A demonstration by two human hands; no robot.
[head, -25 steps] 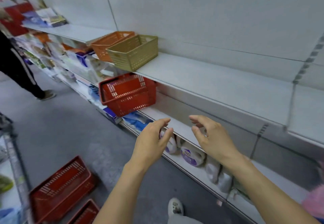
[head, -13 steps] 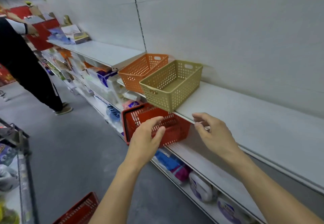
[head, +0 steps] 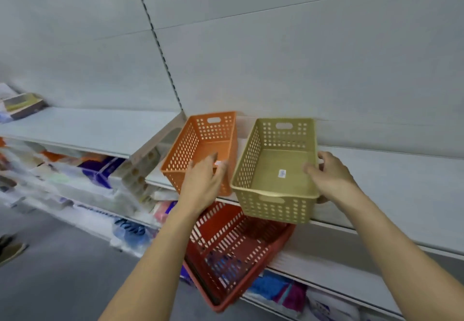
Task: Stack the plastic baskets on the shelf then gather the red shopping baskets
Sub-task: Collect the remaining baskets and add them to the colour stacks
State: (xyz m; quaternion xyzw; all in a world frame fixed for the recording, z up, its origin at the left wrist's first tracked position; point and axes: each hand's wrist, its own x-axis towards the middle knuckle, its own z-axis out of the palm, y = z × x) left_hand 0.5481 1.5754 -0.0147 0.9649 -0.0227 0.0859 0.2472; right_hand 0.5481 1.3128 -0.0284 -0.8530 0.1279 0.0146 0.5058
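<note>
Shop shelving, near to far: red shopping basket [head: 233, 252] lower; my left hand [head: 200, 182], open, over the orange basket [head: 200, 152]; my right hand [head: 329, 177] gripping the olive basket [head: 278, 170]'s right rim. Long axes run front-to-back, side by side.

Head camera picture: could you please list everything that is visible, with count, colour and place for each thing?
Olive basket: one, olive green, upper shelf, right of the orange one, front end over the edge.
Orange basket: one, orange, upper shelf, beside the olive one.
Red shopping basket: one, red, lower shelf, sticking out below the olive basket.
Upper shelf: one, white, along the wall.
Packaged goods: many, mixed colours, lower shelves; blurred.
Boxes: a few, far left on the upper shelf.
Shoe: another person's, on the grey floor, left edge.
Left hand: at the orange basket's near right corner.
Right hand: gripping the olive basket's right wall.
</note>
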